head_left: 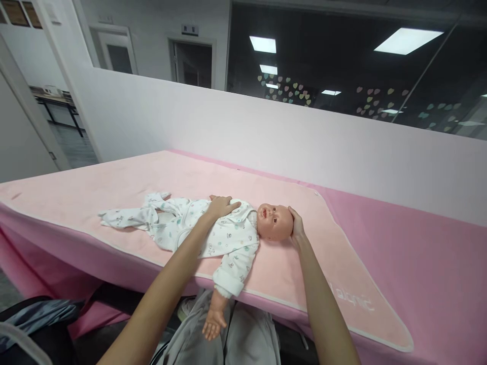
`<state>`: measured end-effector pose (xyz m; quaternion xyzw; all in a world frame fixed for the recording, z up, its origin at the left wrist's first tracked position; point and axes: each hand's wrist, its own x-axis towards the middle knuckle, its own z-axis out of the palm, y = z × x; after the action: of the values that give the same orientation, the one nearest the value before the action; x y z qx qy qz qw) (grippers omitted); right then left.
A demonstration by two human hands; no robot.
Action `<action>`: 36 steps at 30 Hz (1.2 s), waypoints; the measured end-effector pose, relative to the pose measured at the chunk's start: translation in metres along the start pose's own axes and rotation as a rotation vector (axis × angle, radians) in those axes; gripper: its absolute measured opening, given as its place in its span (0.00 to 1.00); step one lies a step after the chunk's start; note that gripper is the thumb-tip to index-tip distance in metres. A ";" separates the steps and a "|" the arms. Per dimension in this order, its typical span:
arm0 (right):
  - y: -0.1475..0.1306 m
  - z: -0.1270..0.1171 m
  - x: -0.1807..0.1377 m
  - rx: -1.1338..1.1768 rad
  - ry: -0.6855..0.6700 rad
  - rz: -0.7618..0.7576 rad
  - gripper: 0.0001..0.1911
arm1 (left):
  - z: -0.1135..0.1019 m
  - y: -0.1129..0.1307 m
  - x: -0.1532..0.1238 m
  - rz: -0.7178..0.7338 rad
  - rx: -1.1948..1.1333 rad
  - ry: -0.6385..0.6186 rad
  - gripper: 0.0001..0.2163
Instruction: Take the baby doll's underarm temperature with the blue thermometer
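Observation:
A baby doll [228, 235] in a white printed sleepsuit lies on its back on a light pink mat [114, 187]. Its head [274, 221] points right and its legs point left. My left hand [220, 206] rests flat on the doll's chest with the fingers stretched out. My right hand [296, 225] cups the top of the doll's head, fingers curved against it. One doll arm [218, 304] hangs down over the near edge of the mat.
The mat lies on a table under a darker pink cover [418, 243]. A white partition wall [304, 137] runs behind it, with dark glass above. At the left a doorway [64, 126] opens. Grey fabric [243, 334] and a dark bag [34, 319] sit below the near edge.

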<state>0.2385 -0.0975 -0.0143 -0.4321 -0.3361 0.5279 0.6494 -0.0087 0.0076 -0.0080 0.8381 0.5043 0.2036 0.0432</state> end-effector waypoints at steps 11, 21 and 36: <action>0.000 -0.007 0.001 -0.007 -0.019 0.023 0.20 | 0.001 -0.001 0.002 -0.005 -0.033 -0.019 0.25; 0.001 -0.013 0.004 0.005 0.109 -0.047 0.20 | 0.001 -0.001 0.003 -0.001 0.029 -0.033 0.26; -0.003 -0.003 -0.006 -0.036 -0.065 0.054 0.25 | 0.002 -0.001 0.003 -0.020 -0.006 -0.034 0.25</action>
<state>0.2414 -0.1039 -0.0124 -0.4354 -0.3547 0.5529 0.6155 -0.0081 0.0108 -0.0090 0.8362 0.5112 0.1904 0.0564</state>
